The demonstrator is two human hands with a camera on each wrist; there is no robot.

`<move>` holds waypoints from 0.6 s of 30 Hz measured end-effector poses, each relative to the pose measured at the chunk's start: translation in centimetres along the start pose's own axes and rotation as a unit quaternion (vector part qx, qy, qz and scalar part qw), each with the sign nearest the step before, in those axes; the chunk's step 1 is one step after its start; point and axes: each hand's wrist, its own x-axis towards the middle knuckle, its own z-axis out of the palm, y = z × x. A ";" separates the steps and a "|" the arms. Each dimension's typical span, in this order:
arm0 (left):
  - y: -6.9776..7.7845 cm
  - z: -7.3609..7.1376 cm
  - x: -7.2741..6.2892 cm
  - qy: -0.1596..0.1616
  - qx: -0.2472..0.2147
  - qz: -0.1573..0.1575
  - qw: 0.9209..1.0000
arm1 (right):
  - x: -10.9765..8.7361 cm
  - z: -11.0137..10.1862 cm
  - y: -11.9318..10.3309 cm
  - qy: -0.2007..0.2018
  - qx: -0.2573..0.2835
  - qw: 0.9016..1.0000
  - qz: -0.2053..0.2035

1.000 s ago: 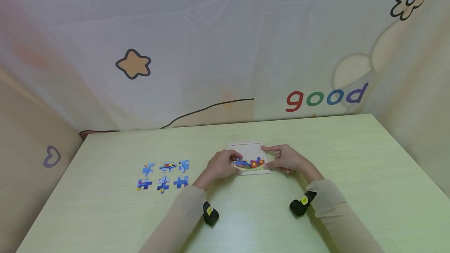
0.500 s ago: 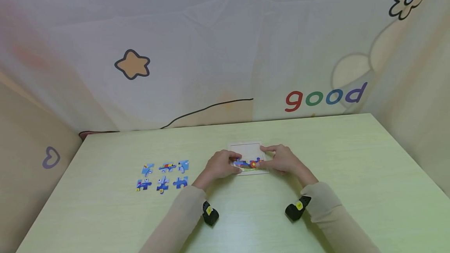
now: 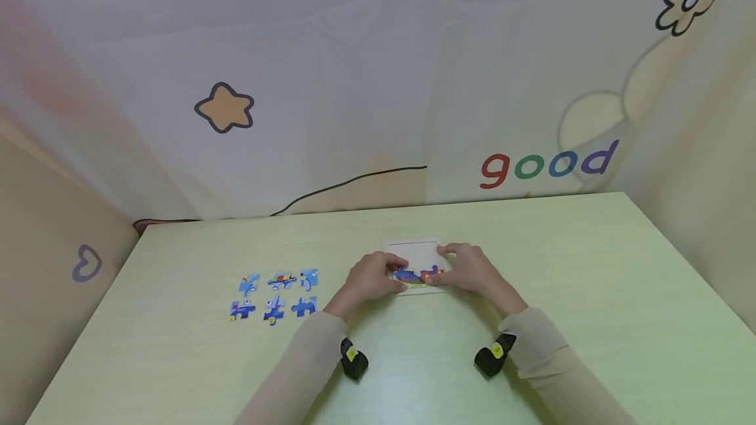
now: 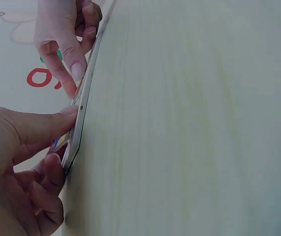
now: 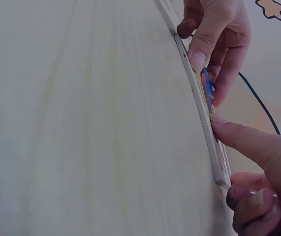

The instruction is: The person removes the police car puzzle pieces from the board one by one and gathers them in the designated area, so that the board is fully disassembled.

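A pale puzzle tray (image 3: 419,251) lies on the table, with joined, colourful pieces (image 3: 411,275) along its near side. My left hand (image 3: 373,275) is at the tray's left side, pinching a blue puzzle piece (image 5: 208,86) between thumb and index finger. That piece is tilted up from the tray in the right wrist view, and the fingers hide part of it. At the right side, my right hand (image 3: 472,271) reaches over the edge. Its thumb rests on the pieces, its index finger touches the tray's far right part, and the remaining fingers are beside the corner.
Several loose blue puzzle pieces (image 3: 273,310) lie in two rows on the table (image 3: 561,267), left of the tray. A printed curtain (image 3: 331,97) hangs behind the table. Each wrist bears a small black camera (image 3: 354,361).
My right hand has shifted left, its thumb moving from the tray's right edge onto the puzzle pieces. My left hand and the loose pieces look unchanged.
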 end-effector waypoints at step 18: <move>-0.1 -0.4 -0.3 -0.005 0.054 0.045 0.998 | 0.0 -0.1 -0.2 -0.010 0.009 1.000 0.018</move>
